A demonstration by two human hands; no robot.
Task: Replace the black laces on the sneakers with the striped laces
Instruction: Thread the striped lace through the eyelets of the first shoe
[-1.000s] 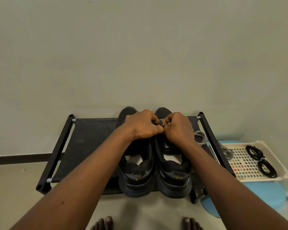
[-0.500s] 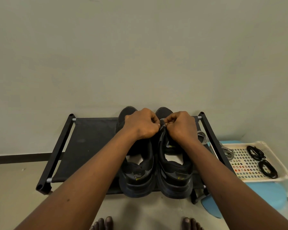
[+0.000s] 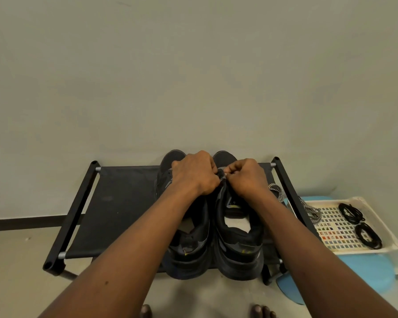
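Two black sneakers point(image 3: 189, 260) stand side by side on a black fabric shoe rack point(image 3: 124, 203). The left hand point(image 3: 193, 173) and right hand point(image 3: 247, 176) meet over the right-side sneaker point(image 3: 239, 251), fingers curled, pinching its upper. One black-and-white striped lace point(image 3: 277, 191) trails rightward to a cream perforated plastic tray point(image 3: 365, 250) holding two coiled black laces point(image 3: 352, 213).

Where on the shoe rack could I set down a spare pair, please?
Free: the bare fabric between the left rail and the left sneaker. Crowded: the right half, with the right sneaker, left hand, right hand and striped lace.
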